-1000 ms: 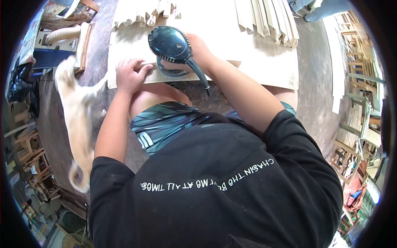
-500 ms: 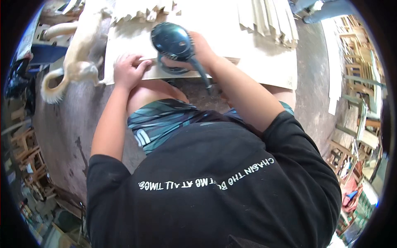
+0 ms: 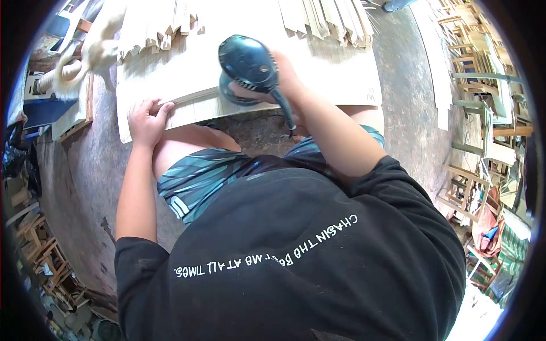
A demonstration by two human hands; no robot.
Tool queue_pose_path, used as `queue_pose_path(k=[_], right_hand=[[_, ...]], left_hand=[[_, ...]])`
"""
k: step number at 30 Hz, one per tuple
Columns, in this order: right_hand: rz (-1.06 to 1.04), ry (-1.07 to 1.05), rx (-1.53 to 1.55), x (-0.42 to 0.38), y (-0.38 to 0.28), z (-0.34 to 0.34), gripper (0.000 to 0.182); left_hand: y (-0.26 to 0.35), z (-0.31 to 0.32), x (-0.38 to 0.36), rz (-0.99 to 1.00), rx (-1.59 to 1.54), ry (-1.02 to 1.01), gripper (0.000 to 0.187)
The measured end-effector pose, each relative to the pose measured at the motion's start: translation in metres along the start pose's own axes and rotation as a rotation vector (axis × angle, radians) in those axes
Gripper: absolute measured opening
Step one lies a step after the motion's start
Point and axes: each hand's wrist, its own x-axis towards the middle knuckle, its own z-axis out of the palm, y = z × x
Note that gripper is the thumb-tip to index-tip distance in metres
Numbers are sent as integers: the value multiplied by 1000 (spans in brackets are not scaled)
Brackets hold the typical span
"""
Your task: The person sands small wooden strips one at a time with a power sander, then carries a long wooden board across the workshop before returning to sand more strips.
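Note:
A dark teal power sander (image 3: 245, 63) with a cord at its rear is gripped by my right hand (image 3: 282, 77). Its pad sits near the front edge of a pale wooden board (image 3: 335, 74), over a thin wooden strip (image 3: 196, 104). At the strip's left end is my left hand (image 3: 148, 121), its thumb and fingers bent around the wood; the fingertips are partly hidden. The board lies across my knees.
Cut wooden slats (image 3: 327, 20) lie at the board's far right, and more wooden pieces (image 3: 165, 25) at the far left. A blurred, light-coloured dog (image 3: 101, 48) is beyond the left edge. Wooden frames (image 3: 466, 184) are stacked at right.
My left hand has shifted left and down in view, while the sander has moved slightly right. The camera view has shifted, and the dog appears farther up.

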Motion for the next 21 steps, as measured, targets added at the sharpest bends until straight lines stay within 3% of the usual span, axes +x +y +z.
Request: queue_pose_path(k=[3, 8, 12, 21], right_hand=[[86, -1, -223, -7, 2, -26, 65], [133, 171, -150, -22, 19, -56, 62], [149, 170, -275, -29, 19, -70, 67], [154, 109, -110, -29, 11, -53, 68]], left_hand=[[0, 1, -1, -13, -21, -9, 37], [4, -4, 0, 28, -3, 2, 38], [4, -4, 1, 38, 16, -2, 38], [4, -5, 1, 41, 18, -25, 38]])
